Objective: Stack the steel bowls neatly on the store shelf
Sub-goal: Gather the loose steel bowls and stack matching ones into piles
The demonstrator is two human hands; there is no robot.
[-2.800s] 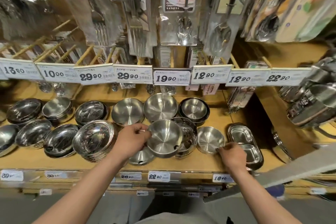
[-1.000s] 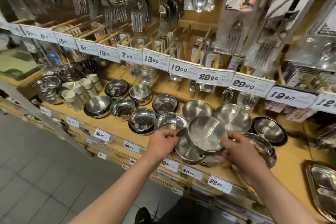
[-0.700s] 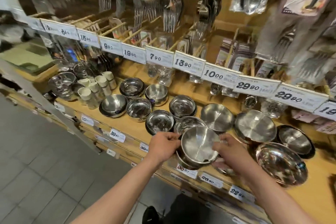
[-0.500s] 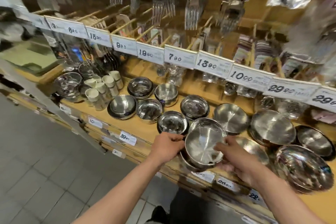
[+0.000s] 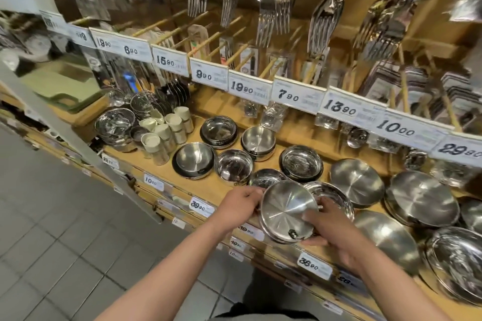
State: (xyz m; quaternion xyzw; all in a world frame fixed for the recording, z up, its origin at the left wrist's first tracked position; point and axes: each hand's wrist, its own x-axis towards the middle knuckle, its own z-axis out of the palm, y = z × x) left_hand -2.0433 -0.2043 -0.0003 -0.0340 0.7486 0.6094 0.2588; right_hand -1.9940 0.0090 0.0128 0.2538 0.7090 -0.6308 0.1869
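Two hands hold a small nested set of steel bowls [image 5: 287, 212] at the front edge of the wooden shelf [image 5: 271, 138], the set tilted so that its open face turns up and toward the camera. The left hand [image 5: 241, 206] is closed on the left rim, fingers curled over the edge; the right hand [image 5: 328, 224] is closed on the right and lower rim, with its thumb inside the top bowl and its fingers underneath. A second rim shows below the top one, so at least two bowls are nested; the exact count cannot be told. Just behind the held set, and partly hidden by it, stand a small shiny bowl [image 5: 266, 177] on the left and a wider bowl [image 5: 331, 197] on the right. Farther right lie broad shallow bowls [image 5: 356, 181], and farther left the smaller bowl stacks [image 5: 194, 160]. Price tags [image 5: 200, 207] run along the shelf lip beneath the hands. The relation that governs the coming move: the held set sits between the two hands, on the near side of the standing bowls, its axis leaning back toward the person. In judgement, it must be levelled and carried forward and down onto a matching stack, both hands sharing the load about equally.
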